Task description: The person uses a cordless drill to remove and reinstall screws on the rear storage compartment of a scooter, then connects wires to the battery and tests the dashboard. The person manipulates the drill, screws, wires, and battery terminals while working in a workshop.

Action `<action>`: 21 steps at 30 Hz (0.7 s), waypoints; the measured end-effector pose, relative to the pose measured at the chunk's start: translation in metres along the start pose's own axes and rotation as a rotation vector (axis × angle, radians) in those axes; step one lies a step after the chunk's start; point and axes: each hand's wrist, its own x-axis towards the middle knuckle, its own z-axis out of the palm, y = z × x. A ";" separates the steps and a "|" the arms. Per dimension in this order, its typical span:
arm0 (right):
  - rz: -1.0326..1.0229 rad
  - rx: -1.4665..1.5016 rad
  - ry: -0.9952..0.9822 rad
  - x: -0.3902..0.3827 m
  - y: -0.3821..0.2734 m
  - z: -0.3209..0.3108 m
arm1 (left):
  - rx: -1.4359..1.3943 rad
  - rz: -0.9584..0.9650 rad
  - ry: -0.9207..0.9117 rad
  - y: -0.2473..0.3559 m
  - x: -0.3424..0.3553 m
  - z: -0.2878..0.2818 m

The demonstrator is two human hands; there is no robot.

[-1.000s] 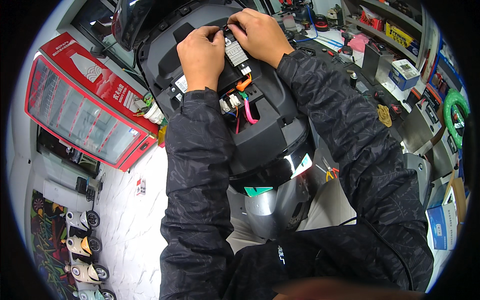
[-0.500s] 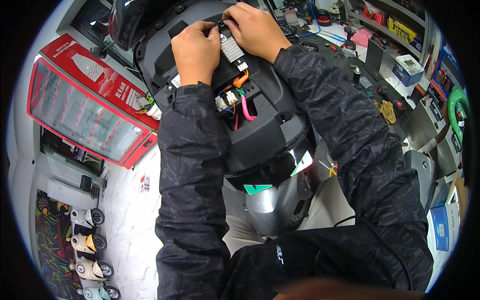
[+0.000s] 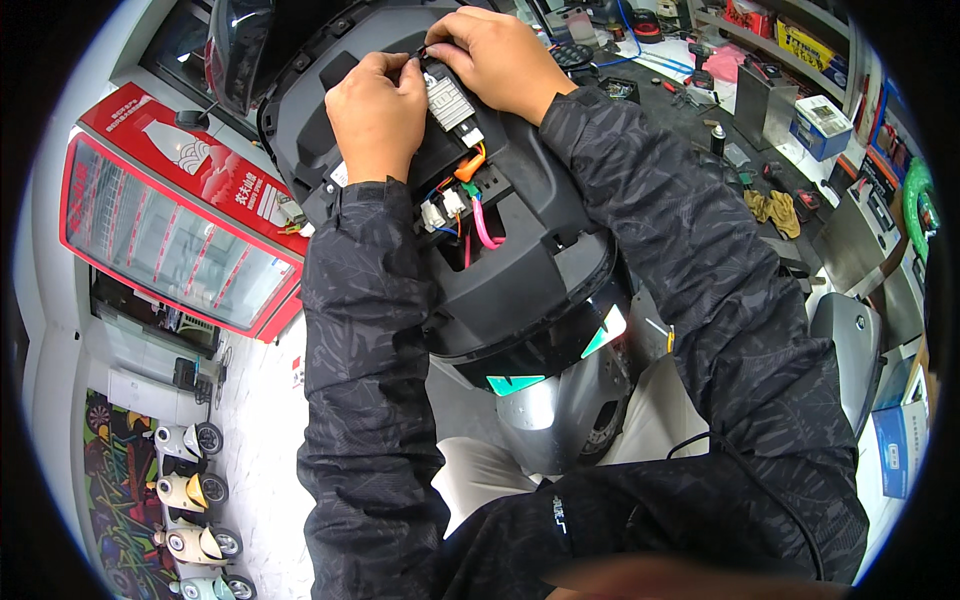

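Note:
My left hand and my right hand meet at the top of an opened scooter's black plastic housing. Thumb and fingers of both are closed in pinches around a small dark spot; what they grip there is too small to make out. Just below the fingertips lies a silver finned module, with a white plug at its lower end. Beneath that run an orange-sleeved lead and a pink cable that dips into an opening. White connectors sit beside the cable.
A dark workbench with scattered tools runs along the right, holding a blue-and-white box and yellow-tan gloves. A red display fridge stands at left. Several small model-like scooters line the lower left wall.
Both hands have shifted slightly left in the picture, together with the housing and module, as the whole view moved. Their pinched fingers stay at the module's upper end.

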 end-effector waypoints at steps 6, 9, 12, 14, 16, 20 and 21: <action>0.307 0.182 -0.152 0.009 -0.012 -0.011 | -0.022 -0.001 0.032 0.001 -0.002 0.002; 0.331 0.349 -0.078 0.016 -0.017 -0.009 | -0.052 -0.013 0.031 0.000 -0.003 0.003; 0.277 0.188 -0.157 0.020 -0.016 -0.011 | -0.058 -0.006 0.032 -0.002 -0.003 0.004; 0.280 0.089 -0.227 0.022 -0.014 -0.014 | -0.033 0.015 0.023 -0.004 -0.003 0.002; 0.267 0.068 -0.252 0.024 -0.014 -0.017 | 0.009 0.047 0.015 -0.004 0.000 0.001; 0.198 0.011 -0.275 0.029 -0.020 -0.022 | -0.012 -0.017 -0.046 -0.003 0.003 -0.004; 0.199 -0.001 -0.289 0.029 -0.021 -0.024 | -0.012 -0.018 -0.049 -0.002 0.004 -0.004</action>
